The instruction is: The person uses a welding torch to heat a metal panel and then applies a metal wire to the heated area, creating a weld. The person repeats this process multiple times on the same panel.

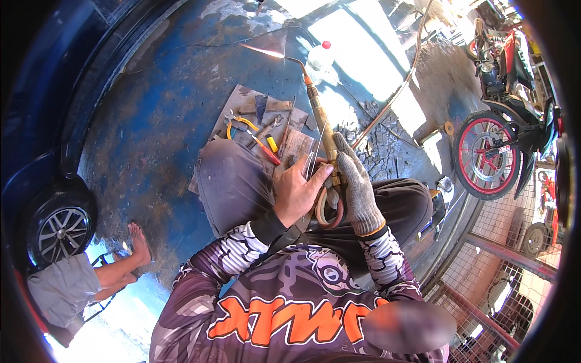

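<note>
My right hand, in a grey knit glove, is wrapped along the brass body of a gas torch. The torch points away from me, and a bright flame shoots leftward from its bent copper tip. My bare left hand is closed at the torch's rear end, its thumb against the brass valve. Several thin metal rods stick up from between its fingers; their lower ends are hidden. Below the hands, a hose loops over my lap.
Boards ahead carry yellow-handled pliers, a red screwdriver and other tools. Beyond stands a jug with a red cap. A long hose crosses the floor. A motorcycle, a car and another person's leg flank me.
</note>
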`<action>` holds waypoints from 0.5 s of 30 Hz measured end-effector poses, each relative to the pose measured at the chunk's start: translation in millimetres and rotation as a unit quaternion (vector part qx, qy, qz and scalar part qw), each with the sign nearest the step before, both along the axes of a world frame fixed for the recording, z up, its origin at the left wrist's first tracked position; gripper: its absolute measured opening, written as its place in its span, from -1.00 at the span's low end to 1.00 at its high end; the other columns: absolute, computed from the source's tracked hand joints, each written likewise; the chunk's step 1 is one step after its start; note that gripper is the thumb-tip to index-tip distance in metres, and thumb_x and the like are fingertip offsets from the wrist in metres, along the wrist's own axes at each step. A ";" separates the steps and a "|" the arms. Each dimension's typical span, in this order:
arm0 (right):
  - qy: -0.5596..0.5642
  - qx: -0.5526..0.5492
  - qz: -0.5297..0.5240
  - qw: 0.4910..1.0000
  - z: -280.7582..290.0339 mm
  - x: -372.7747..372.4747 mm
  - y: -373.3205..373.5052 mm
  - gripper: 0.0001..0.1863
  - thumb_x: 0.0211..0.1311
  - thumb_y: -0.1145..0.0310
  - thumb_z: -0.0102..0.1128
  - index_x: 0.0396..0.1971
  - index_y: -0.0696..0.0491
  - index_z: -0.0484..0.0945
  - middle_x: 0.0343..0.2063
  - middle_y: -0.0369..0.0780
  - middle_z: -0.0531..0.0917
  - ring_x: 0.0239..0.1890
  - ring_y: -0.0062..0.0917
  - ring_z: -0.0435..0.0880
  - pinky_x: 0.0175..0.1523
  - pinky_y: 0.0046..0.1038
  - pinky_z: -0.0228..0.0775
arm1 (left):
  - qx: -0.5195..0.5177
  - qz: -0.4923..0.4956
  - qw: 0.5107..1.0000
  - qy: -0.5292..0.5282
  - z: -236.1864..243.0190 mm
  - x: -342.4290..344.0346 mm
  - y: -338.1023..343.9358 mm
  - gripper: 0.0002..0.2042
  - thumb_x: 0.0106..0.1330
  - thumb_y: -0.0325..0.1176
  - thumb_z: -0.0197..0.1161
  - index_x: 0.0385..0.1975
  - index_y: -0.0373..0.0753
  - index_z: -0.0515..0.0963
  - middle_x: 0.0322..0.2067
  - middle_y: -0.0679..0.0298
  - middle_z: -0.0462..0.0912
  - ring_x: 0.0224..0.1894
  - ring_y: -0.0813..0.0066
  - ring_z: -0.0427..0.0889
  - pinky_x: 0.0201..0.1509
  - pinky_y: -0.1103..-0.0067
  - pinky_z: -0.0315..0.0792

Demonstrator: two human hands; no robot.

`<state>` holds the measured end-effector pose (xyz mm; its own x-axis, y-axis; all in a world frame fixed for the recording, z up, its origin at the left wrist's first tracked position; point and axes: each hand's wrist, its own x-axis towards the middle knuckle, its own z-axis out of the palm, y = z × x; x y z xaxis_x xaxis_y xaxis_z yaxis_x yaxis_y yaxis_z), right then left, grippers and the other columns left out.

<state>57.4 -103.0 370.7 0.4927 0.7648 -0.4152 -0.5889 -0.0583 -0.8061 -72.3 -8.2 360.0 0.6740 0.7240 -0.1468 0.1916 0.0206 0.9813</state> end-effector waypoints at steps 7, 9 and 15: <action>-0.006 0.008 0.002 1.000 1.6 -0.5 0.8 -0.38 0.56 0.25 0.08 0.51 0.12 0.21 0.38 -0.12 0.44 0.28 -0.42 0.53 0.37 -0.38 0.38 | 0.009 0.000 1.000 -0.012 -1.8 -0.4 -0.7 -0.57 0.45 0.01 0.30 -0.07 -0.32 0.63 -0.33 0.01 0.75 -0.26 0.12 0.75 -0.12 0.34 0.54; -0.007 0.008 0.004 1.000 2.1 -0.5 0.7 -0.38 0.56 0.26 0.08 0.51 0.12 0.21 0.37 -0.13 0.44 0.28 -0.43 0.53 0.37 -0.39 0.38 | 0.001 -0.001 1.000 -0.030 -3.2 0.6 -0.8 -0.57 0.45 0.00 0.30 -0.07 -0.32 0.62 -0.33 0.01 0.75 -0.25 0.11 0.75 -0.11 0.34 0.54; 0.000 0.011 0.003 1.000 2.8 -0.9 1.4 -0.37 0.55 0.26 0.09 0.51 0.12 0.21 0.34 -0.12 0.47 0.21 -0.43 0.58 0.30 -0.39 0.45 | -0.001 0.000 1.000 -0.030 -2.1 0.5 -0.5 -0.59 0.45 -0.02 0.30 -0.08 -0.33 0.62 -0.32 0.00 0.75 -0.25 0.12 0.75 -0.11 0.35 0.53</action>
<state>56.4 -101.6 373.5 0.4879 0.7770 -0.3979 -0.5892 -0.0433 -0.8068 -71.8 -8.7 357.9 0.6819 0.7235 -0.1077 0.1324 0.0228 0.9909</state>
